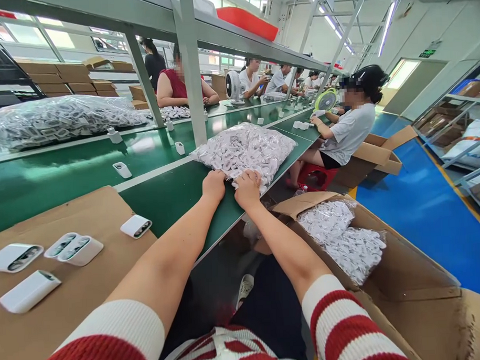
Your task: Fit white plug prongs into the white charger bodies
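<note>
A clear plastic bag (247, 148) full of small white plastic parts lies on the green work surface (162, 196). My left hand (214, 185) is closed at the bag's near left edge, and its fingertips are partly hidden. Close beside it, my right hand (248, 189) has its fingers curled round the near edge of the same bag, with white parts showing next to them. On a cardboard sheet (87, 301) to the left lie several white plastic housings (29, 291) with open ends.
An open cardboard box (417, 300) at my right holds bags of white parts (344, 239). A green conveyor belt (144, 146) carries scattered white pieces. A metal post (191, 71) rises behind the bag. A co-worker (350, 123) sits farther along, and others sit across the belt.
</note>
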Tool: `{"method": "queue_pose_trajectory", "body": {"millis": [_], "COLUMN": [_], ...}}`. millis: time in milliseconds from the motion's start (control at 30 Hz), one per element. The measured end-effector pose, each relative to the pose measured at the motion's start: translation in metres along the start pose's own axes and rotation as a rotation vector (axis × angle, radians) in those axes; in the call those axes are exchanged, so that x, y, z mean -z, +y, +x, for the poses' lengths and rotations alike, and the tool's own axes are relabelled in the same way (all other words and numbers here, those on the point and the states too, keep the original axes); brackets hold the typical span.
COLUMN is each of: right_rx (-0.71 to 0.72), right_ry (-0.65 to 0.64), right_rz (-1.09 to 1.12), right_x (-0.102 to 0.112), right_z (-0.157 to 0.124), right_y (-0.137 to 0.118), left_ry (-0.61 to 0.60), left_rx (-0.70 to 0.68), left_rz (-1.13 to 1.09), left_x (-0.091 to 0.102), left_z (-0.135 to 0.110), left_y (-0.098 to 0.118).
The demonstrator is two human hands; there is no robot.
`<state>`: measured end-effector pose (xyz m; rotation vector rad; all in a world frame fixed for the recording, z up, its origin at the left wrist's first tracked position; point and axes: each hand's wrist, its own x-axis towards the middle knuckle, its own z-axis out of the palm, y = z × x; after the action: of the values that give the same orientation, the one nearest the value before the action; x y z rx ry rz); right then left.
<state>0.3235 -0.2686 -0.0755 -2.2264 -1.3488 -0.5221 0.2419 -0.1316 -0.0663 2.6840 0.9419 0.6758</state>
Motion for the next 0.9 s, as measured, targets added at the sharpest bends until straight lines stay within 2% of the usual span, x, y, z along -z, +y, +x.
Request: {"method": "queue_pose_trajectory", "body": {"millis": [133,267,500,667,800,900], "right_rx": [0.021,0.118,0.055,0.087,0.11,0.072], "right_ry": [0.026,0.023,0.078,0.037,0.037,0.104], "right_rz": [-0.025,-0.019,-0.019,-0.017,-0.018,-0.043], "right_x": [0.018,0.027,-0.001,-0.004,-0.009,-0.015], "right_z": [-0.025,-0.035,-0.016,0.004,0.02,0.023], "right_y": [0.027,0.044,0.021,0.009,-0.001,-0.004], "left_ry": [0.066,0.133,0.252,0.342,0.325,0.284], "left_rx": [0.203,0.287,0.379,0.457,0.494,0.515], "left_rz": [-0.069,-0.158,-0.261,-0.318,-0.342,-0.348], "left_x": [0.007,0.007,0.004,0.002,0.003,0.007], "left_z": [0.013,0.019,0.017,0.024,0.026,0.022], "left_y": [-0.014,-0.021,-0.025,-0.028,-0.03,-0.031]}}
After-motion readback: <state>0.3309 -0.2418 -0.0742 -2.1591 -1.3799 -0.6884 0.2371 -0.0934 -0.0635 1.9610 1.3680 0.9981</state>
